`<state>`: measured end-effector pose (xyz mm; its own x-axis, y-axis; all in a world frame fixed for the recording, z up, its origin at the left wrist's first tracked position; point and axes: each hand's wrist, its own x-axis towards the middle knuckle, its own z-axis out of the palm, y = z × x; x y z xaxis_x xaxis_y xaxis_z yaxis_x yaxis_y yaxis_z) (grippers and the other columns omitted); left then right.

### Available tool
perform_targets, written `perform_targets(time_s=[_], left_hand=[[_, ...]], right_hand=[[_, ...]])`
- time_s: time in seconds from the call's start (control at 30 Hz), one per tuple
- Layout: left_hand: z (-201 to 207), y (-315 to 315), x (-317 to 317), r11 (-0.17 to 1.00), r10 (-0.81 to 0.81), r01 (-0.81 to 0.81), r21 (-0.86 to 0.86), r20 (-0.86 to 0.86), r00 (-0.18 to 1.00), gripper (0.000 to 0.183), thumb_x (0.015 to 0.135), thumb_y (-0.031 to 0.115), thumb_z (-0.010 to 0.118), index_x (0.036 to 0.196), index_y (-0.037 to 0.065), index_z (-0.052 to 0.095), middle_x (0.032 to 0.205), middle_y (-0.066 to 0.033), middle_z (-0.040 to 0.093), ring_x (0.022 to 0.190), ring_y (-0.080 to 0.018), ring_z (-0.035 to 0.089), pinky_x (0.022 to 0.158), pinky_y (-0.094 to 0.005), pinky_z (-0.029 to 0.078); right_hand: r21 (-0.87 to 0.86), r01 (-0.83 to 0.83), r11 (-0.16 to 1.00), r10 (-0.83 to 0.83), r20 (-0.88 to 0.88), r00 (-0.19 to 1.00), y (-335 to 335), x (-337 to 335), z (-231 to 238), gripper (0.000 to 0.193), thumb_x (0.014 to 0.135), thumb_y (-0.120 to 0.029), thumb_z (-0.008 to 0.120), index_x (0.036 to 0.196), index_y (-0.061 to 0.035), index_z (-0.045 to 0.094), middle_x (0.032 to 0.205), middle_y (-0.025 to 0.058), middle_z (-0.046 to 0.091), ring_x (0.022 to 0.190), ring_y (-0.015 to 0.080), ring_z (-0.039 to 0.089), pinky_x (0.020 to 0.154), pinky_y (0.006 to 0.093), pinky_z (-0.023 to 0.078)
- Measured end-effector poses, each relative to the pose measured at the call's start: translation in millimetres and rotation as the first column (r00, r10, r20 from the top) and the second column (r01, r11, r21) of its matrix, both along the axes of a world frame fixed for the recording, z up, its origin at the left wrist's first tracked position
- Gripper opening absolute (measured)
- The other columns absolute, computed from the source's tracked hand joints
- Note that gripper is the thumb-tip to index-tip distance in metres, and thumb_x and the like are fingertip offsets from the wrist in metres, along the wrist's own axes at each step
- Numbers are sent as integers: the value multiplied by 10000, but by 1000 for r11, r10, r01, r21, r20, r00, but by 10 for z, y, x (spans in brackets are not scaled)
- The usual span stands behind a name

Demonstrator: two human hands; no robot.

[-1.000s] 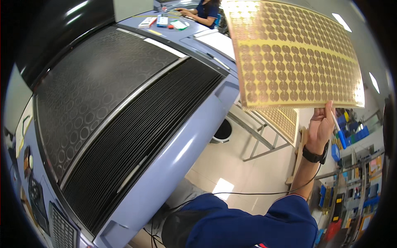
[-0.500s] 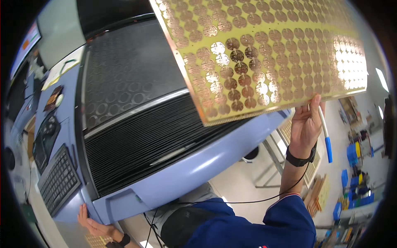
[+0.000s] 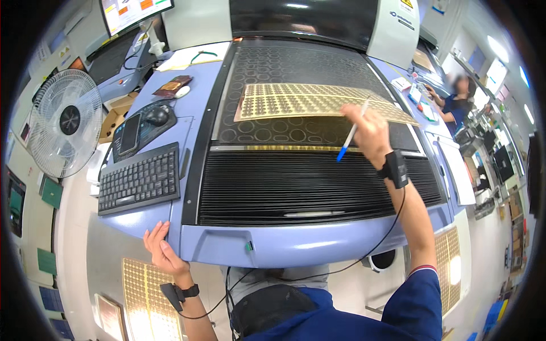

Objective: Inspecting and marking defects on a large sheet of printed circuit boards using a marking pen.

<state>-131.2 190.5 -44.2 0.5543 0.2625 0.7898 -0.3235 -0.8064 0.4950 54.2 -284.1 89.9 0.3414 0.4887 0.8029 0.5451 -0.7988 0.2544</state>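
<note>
Ideally, hold the panel (image 3: 301, 102) level; right hand (image 3: 371, 133) fingers clasp a pen (image 3: 347, 144), panel grip unclear; left hand (image 3: 163, 250) fingers loosely spread.

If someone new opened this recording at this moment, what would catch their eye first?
Probably the gold panel with its rows of round patterns, over the dark machine bed, with the right hand at its near edge and a blue-capped pen in that hand. After that, perhaps the round fan at far left and the lit screen at upper left.
</note>
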Motion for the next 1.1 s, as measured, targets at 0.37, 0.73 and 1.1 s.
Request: perform_targets(time_s=[0.37, 0.73, 1.1], left_hand=[[-37, -27, -23, 999, 28, -28, -18, 14, 1000, 365, 970, 161, 378, 1046, -27, 682, 1065, -150, 745, 1112, -325, 651, 1142, -522, 300], [591, 476, 344, 988, 119, -134, -77, -182, 976, 300, 979, 142, 554, 1209, -31, 639, 1187, -149, 678, 1067, -322, 632, 1019, -424, 427], [1371, -731, 1062, 847, -494, 430, -312, -166, 853, 196, 979, 132, 621, 1084, -12, 703, 883, -96, 756, 805, -139, 678, 766, -278, 511]], right_hand=[[44, 33, 999, 18, -827, 563, 665, -378, -392, 590, 981, -542, 551, 1296, -46, 603, 1214, 268, 602, 1162, 465, 566, 1000, 533, 467], [30, 41, 999, -3, -770, 638, 667, -392, -304, 552, 943, -503, 622, 1242, -41, 586, 1312, 232, 555, 1191, 465, 542, 1007, 536, 458], [373, 74, 925, 244, -731, 637, 548, -439, -481, 373, 1022, -298, 581, 1256, -8, 574, 1061, 243, 662, 945, 398, 651, 821, 465, 527]])
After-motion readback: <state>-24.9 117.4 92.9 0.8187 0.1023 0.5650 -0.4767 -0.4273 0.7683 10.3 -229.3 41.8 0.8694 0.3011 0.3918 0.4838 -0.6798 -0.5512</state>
